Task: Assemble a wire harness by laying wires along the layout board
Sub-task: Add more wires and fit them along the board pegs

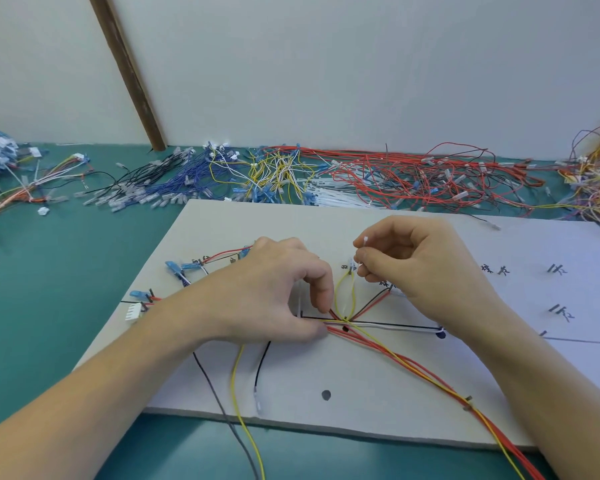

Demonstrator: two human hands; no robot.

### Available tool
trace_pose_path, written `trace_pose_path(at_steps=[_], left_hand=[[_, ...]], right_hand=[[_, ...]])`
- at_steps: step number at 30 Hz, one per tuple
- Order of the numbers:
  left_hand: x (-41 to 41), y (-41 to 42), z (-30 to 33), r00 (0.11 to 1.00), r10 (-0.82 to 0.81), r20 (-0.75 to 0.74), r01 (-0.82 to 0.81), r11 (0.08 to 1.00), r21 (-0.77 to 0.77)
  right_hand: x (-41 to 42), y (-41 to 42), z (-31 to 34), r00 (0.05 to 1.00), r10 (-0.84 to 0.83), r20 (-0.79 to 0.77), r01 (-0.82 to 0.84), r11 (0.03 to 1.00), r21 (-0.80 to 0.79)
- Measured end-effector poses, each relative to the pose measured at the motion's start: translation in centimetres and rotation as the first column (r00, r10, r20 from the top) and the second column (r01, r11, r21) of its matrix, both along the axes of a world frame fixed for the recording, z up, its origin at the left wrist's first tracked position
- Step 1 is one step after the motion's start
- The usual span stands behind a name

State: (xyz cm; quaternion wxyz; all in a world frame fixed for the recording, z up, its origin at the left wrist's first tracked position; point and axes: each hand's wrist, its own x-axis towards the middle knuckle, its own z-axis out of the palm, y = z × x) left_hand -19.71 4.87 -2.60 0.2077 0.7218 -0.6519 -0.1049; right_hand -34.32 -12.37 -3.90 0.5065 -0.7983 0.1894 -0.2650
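Left grip (278,292) pinches the wire bundle (378,344) on one board (361,403); right grip (420,265) pinches one white cable tie (360,252).

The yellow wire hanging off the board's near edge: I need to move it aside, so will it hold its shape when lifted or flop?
Probably floppy: the yellow wire droops in a loose curve over the layout board edge. Likely very light, being as thin as the red wires beside it. It may snag, since its upper end runs under the left hand into the crossing bundle.

Teal worktop (49,306); pale grey board (326,424) with black lines; red wires (388,355), yellow wire (238,386); blue connectors (174,266).
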Motion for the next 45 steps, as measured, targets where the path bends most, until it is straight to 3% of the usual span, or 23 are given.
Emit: trace_pose_path(at_steps=[14,29,32,40,45], left_hand=[[-0.4,0.1,0.3,0.998,0.036,-0.043,-0.035,0.999,0.026],[-1.0,-0.1,-0.2,0.999,0.048,0.014,-0.048,0.999,0.006],[-1.0,-0.1,-0.1,0.999,0.044,-0.005,-0.044,0.999,0.004],[-1.0,-0.1,-0.2,0.999,0.044,-0.021,-0.044,0.999,0.003],[-1.0,-0.1,-0.2,0.998,0.033,-0.045,-0.034,0.999,-0.017]], right_hand=[[-0.2,0.7,-0.3,0.998,0.025,-0.060,-0.032,0.991,-0.128],[0.0,0.5,-0.3,0.981,0.153,-0.120,-0.160,0.986,-0.055],[-0.1,0.4,-0.1,0.976,0.156,-0.152,-0.174,0.978,-0.113],[-0.1,0.2,-0.3,0.966,0.186,-0.180,-0.189,0.982,-0.002],[-0.2,0.3,-0.2,0.953,0.207,-0.222,-0.221,0.974,-0.041]])
